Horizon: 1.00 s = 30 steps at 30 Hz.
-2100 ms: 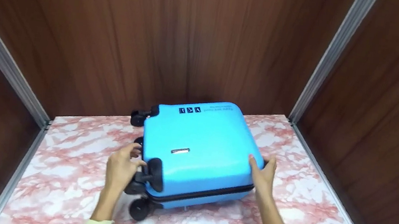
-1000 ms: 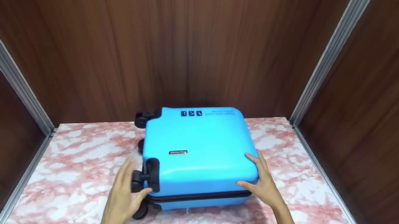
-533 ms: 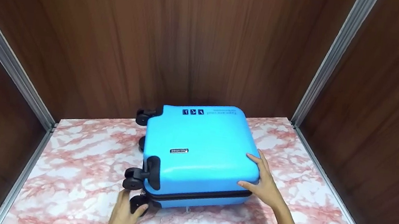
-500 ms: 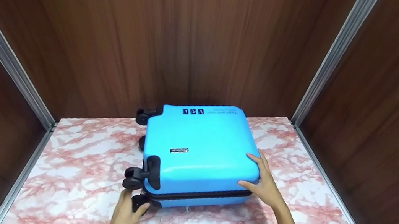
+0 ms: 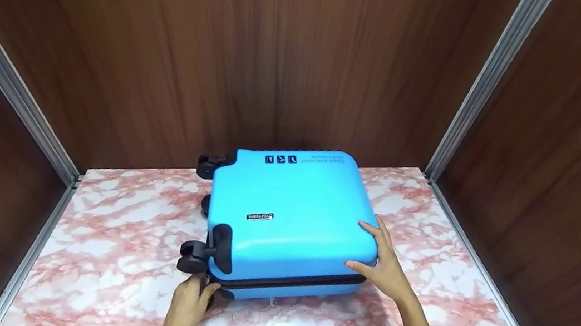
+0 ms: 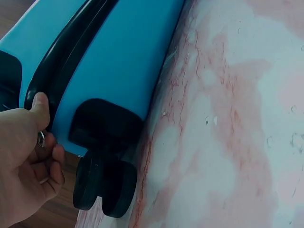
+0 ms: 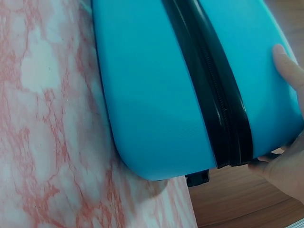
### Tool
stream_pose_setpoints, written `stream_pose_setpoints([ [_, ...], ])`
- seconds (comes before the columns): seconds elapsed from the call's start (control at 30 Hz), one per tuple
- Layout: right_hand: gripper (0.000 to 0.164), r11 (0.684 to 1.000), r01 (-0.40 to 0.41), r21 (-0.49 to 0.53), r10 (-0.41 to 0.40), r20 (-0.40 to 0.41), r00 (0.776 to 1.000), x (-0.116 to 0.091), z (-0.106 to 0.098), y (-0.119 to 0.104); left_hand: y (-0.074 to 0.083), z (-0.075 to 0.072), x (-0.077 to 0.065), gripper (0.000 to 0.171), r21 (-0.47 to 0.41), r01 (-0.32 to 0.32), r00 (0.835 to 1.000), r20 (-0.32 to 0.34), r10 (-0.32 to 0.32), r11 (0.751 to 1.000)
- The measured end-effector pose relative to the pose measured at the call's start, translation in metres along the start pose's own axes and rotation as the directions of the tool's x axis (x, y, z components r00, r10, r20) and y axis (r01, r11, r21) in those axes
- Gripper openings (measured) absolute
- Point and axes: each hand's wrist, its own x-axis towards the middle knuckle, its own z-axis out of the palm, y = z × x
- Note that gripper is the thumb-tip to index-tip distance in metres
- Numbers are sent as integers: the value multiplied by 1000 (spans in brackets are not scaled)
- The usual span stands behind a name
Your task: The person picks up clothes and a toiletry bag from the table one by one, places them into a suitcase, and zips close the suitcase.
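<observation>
A bright blue hard-shell suitcase (image 5: 296,203) lies flat, its black caster wheels (image 5: 194,258) to the left and a small badge on top. Around its near edge runs a black zipper band (image 7: 213,85). At the near left corner, below a wheel, my left hand (image 5: 187,301) has its thumb on the zipper band, fingers curled, a small silver zipper pull (image 6: 41,139) between them. My right hand (image 5: 386,265) holds the near right corner, fingers spread over the top and thumb on the near side. In the right wrist view, other fingertips reach the band's end.
The suitcase lies on a pink-and-white marbled table (image 5: 119,230). Behind it rises a brown wood-look panel (image 5: 281,61), with side panels and metal rails (image 5: 489,82) at left and right. A wooden floor (image 7: 237,199) shows past the table edge.
My left hand has gone from beside the wheels down to the near left corner, and its fingers have closed at the zipper. My right hand has shifted slightly, then stayed on its corner.
</observation>
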Motion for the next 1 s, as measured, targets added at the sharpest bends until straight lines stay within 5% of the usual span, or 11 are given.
stream_pose_setpoints([
  [0.33,86,1000,7,-4,-7,-9,1000,-1,0,-1,5,-2,-2,23,98,-126,985,-109,136,987],
  [0.47,85,1000,5,1,-5,-3,1000,-1,0,-2,7,2,-6,17,105,-100,991,-73,108,989],
  [0.67,85,1000,-2,19,2,-12,1000,-1,-1,-1,8,7,-2,45,160,-26,999,-35,32,987],
  [0.87,85,1000,0,23,1,-13,1000,-2,0,-1,9,14,-2,49,208,25,992,-126,2,978],
  [1.0,85,1000,-1,24,1,-18,1000,-2,4,-1,8,21,-8,51,244,-42,969,-226,99,969],
])
